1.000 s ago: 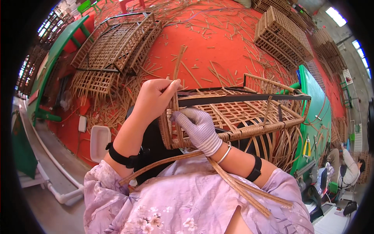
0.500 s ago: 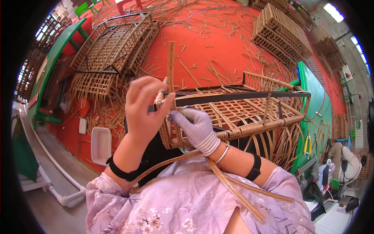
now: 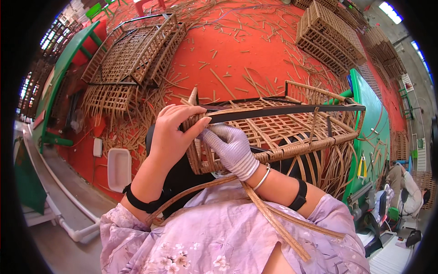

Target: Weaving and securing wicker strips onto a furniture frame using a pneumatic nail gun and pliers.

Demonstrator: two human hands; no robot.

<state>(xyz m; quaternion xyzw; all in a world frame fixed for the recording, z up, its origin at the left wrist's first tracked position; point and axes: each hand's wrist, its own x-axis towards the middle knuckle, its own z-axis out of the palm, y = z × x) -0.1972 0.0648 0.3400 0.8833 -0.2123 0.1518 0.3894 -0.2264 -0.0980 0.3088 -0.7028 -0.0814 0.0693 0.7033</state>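
Observation:
A woven rattan-like basket with a dark flat metal bar along its top lies across my lap. At its left corner, my bare left hand presses thumb and fingers closed around a brown weaving strip; the strip's end sticks out beyond the hand. My right hand, in a pale striped knit glove, is closed just beside it at the same corner. Its fingertips are partly hidden, and a strip seems pinched there. Long loose strips trail below my right wrist over my lap.
A green table with yellow-handled pliers stands at right. More woven baskets and a stacked pile lie beyond. Strip scraps litter the red floor; a white tub sits at left. Someone in pale clothing is far right.
The strip that stood upright at the corner is now bent over. My left hand has come down from a loose, raised pose onto the corner and closed. My right hand has barely moved.

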